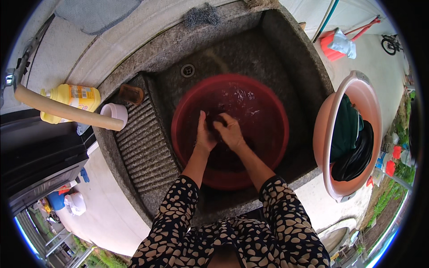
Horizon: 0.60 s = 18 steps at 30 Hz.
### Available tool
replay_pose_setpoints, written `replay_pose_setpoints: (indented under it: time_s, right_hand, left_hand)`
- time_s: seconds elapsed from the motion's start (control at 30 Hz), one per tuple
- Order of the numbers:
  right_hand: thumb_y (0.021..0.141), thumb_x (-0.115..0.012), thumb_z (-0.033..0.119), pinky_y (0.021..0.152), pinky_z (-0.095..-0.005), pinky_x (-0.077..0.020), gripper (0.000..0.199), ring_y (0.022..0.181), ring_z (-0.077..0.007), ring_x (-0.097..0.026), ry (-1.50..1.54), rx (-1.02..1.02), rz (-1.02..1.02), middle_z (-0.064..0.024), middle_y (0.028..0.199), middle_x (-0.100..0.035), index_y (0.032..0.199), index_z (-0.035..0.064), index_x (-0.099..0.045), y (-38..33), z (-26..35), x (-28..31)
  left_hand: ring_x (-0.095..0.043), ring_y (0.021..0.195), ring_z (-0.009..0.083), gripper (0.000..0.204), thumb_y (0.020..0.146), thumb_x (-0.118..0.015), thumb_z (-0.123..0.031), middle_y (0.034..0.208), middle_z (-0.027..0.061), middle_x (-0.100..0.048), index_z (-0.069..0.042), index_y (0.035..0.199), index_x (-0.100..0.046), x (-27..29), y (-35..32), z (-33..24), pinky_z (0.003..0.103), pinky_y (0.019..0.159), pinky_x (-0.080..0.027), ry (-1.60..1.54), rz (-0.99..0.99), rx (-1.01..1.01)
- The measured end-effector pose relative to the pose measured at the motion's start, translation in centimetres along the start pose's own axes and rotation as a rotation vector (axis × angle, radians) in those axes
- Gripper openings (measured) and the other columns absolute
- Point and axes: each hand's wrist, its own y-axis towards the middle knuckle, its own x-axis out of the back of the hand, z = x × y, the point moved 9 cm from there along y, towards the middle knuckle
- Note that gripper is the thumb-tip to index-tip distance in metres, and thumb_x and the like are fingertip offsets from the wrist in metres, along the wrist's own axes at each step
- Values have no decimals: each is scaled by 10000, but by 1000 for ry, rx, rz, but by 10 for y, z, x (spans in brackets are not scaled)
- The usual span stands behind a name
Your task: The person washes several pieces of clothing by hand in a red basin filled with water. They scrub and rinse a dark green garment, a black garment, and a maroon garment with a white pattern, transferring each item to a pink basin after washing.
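A round red basin full of water sits in a stone sink. Both my hands are down in the water near the basin's middle. My left hand and my right hand are pressed together around a dark wet cloth, which shows only as a dark patch between my fingers. Most of the cloth is hidden under the water and my hands. My sleeves are black with pale spots.
A ribbed stone washboard slopes at the sink's left, with a brown brush at its top. A yellow bottle, beige hose and white cup lie left. A pink basin with dark clothes stands right.
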Motion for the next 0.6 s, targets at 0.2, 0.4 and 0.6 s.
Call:
replay_pose_setpoints:
  time_s: [0.2,0.4,0.6]
  right_hand:
    - [734,-674,172,527,-382,-475,146,551,-285,-549,-808,646,-136,-98,586,-506,673,60,-603,-84,116,-69]
    - [756,-641,240,511,-424,-496,236,488,-337,-566,-827,318,-371,-116,547,-553,586,90,-576,-3,78,-10]
    - [791,-601,197,460,-409,-459,280,502,-327,-567,-797,675,-186,-145,554,-552,558,62,-523,-71,99,-78]
  left_hand:
    - [-568,971,189,443,963,-326,-439,1084,55,-581,-90,1156,-518,-16,-16,12,358,833,-481,-395,130,89]
    - [-602,929,196,368,947,-362,-397,994,46,-609,-111,1060,-566,-20,-33,27,348,764,-519,-181,-306,152]
    - [-570,1021,208,409,940,-356,-398,1114,66,-577,-100,1170,-515,-27,-40,4,359,834,-490,-550,680,-168]
